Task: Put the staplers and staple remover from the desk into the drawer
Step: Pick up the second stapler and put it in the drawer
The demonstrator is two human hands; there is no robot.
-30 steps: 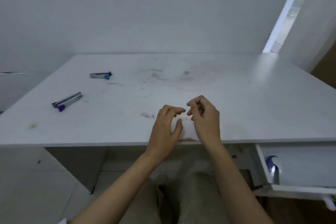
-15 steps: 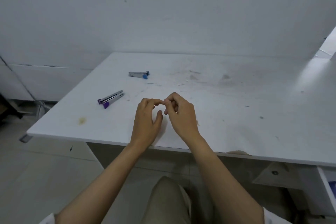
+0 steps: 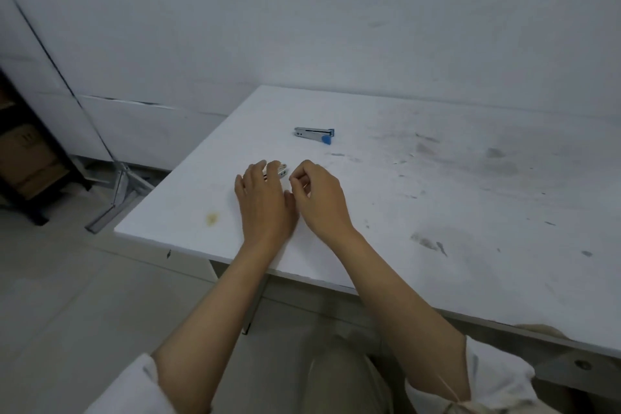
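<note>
On the white desk [image 3: 437, 212] my left hand [image 3: 265, 202] lies flat over the silver stapler with the purple end [image 3: 283, 171]. Only the stapler's metal tip shows past my fingers, and my thumb is off it. My right hand [image 3: 319, 198] rests just right of it, fingers curled in with nothing in them. A second silver stapler with a blue end [image 3: 314, 133] lies farther back on the desk, apart from both hands. The drawer is out of view, and I see no staple remover.
The desk's left corner and front edge are close to my hands, with a yellow stain [image 3: 211, 218] near the edge. On the floor at left stand a dark shelf with a cardboard box [image 3: 27, 158] and a metal stand foot [image 3: 117, 198]. A white wall is behind.
My view has swung left, so the open drawer at the right has left the frame. Both hands moved left across the desk, and my left hand now covers the purple-ended stapler.
</note>
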